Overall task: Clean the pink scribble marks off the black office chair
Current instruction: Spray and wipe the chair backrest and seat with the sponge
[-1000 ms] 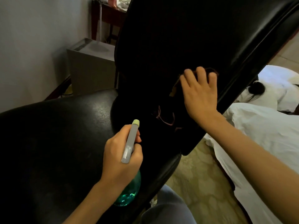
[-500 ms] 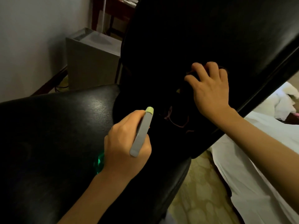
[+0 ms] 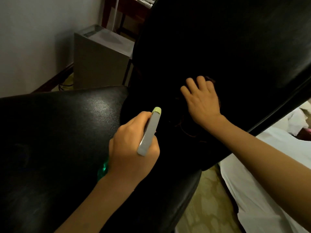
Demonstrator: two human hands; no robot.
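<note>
The black office chair (image 3: 64, 125) fills the view, its seat on the left and its backrest rising at the upper right. Faint pink scribble marks (image 3: 185, 130) show low on the backrest. My left hand (image 3: 133, 145) grips a spray bottle (image 3: 149, 132) with a grey head, a pale green nozzle and a green body, the nozzle pointing toward the marks. My right hand (image 3: 202, 100) presses a dark cloth (image 3: 209, 79), mostly hidden under the fingers, against the backrest just above the marks.
A grey boxy unit (image 3: 99, 58) stands against the wall behind the seat. White bedding (image 3: 262, 182) lies at the lower right over a patterned carpet (image 3: 207, 207). A dark wooden table leg (image 3: 121, 15) is at the top.
My right hand with the cloth has shifted a little along the backrest near the marks. My left hand has raised the spray bottle closer to the backrest.
</note>
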